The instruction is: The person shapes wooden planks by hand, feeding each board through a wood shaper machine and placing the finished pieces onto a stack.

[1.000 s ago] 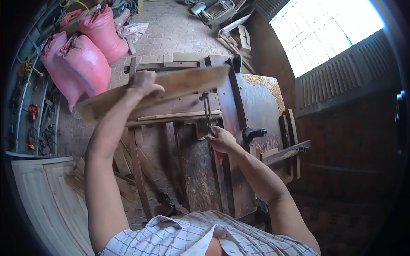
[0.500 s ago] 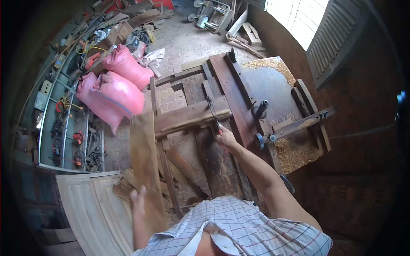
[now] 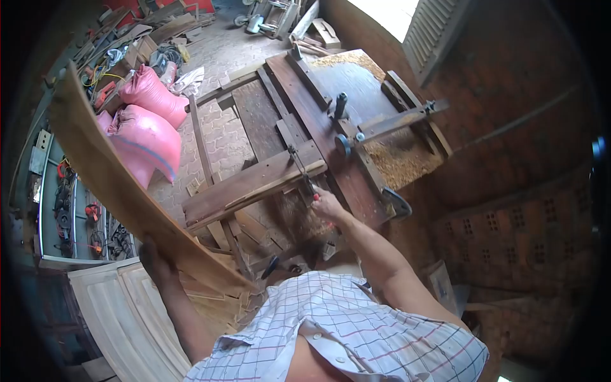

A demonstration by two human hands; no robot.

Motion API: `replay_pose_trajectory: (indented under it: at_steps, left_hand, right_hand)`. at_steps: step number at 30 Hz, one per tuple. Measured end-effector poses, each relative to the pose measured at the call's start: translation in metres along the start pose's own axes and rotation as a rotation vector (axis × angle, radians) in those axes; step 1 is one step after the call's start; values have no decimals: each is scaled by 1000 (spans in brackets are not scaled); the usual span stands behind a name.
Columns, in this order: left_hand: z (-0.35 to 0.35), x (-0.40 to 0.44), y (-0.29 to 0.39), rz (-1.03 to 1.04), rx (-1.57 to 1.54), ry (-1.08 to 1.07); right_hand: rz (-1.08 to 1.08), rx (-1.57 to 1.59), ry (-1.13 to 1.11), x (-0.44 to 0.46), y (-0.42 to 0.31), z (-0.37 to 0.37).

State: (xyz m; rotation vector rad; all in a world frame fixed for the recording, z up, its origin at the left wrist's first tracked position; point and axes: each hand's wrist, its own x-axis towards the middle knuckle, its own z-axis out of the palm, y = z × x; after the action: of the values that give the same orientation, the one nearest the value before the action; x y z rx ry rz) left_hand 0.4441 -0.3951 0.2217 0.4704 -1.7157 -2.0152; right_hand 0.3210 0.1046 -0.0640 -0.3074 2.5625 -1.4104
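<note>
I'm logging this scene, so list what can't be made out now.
All in the head view:
Left hand: finger placement lost in shadow against the board.
Red handle: mostly covered by the right hand.
Lower pink sack: partly behind the board.
Window: cut off by the top edge, washed out.

Head-high view, forward and down, torso close.

Long brown board [image 3: 119,181] tilted; clamp [image 3: 300,167] across plank [image 3: 248,182].

wears wht shirt [image 3: 318,305] w/ dk grid lines, lt btns, open collar.
</note>
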Motion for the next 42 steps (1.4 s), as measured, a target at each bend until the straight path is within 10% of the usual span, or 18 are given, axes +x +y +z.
replay_pose_trajectory:
  at_steps: [2,5,8,13,16,25,30,34,42]
  left_hand:
    - [24,-2,36,31,-70,1]
    - [33,-2,68,86,-356,-110]
    - [12,11,83,198,-525,-1011]
    - [-37,-10,46,116,-536,-875]
    - [-33,-42,30,-21,-336,-90]
    - [17,-58,7,-219,-602,-554]
    - [120,-116,-5,-222,-519,-262]
    - [181,-174,-51,-376,-289,-418]
    - [291,-342,-180,-926,322,-1066]
  right_hand:
    - [-131,75,-88,-21,-10,0]
    - [308,221,-24,-47,-120,-50]
    - [426,224,-21,-84,-218,-82]
    - [138,142,219,-141,-180,-30]
    - [500,431,18,-160,-210,-23]
    - [518,422,-31,-167,-200,29]
    - [-42,732,-125,-234,-206,-62]
    - [286,156,98,-340,-187,-114]
    - [665,-16,296,-592,-51,-122]
